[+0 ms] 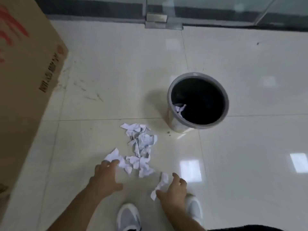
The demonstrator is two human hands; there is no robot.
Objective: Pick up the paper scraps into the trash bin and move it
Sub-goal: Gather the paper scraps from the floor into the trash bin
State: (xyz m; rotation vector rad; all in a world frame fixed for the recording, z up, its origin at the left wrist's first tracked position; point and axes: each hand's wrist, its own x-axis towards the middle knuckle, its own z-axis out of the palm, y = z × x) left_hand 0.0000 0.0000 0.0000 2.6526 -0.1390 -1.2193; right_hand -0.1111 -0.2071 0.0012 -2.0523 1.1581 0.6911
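A pile of crumpled white paper scraps [140, 147] lies on the tiled floor, just left of and nearer than the grey round trash bin [170, 104]. One scrap [179, 107] shows inside the bin's dark interior. My left hand [106, 177] reaches down with fingers spread, fingertips touching the nearest scrap [113, 156] of the pile. My right hand [175, 190] hovers over a separate small scrap [160, 184], thumb and fingers apart around it, not closed.
A large cardboard box [25, 77] stands close on the left. A glass door with a metal floor fitting [156, 20] runs along the far side. My two white shoes [128, 217] are at the bottom edge.
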